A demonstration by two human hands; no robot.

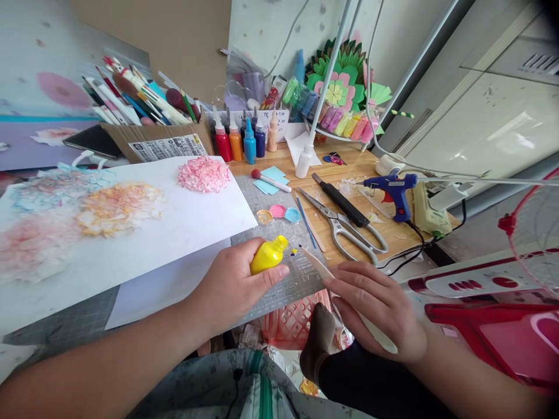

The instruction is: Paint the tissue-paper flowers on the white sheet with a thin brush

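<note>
My left hand (233, 285) is wrapped round a small yellow paint bottle (268, 255), tipped with its nozzle toward the right over the grey cutting mat (301, 273). A drop of yellow paint (294, 252) lies on the mat just past the nozzle. My right hand (378, 308) grips a thin wooden-handled brush (318, 266) whose tip points at that paint spot. A small palette with orange, pink and blue wells (278, 213) sits just beyond.
A white sheet (183, 227) with pink, yellow and blue paper-pulp flowers lies left. Scissors (345, 227), a black knife (340, 201), a blue glue gun (395, 192), paint bottles (242, 142), a box of pens (144, 110) and a pink basket (290, 323) surround the mat.
</note>
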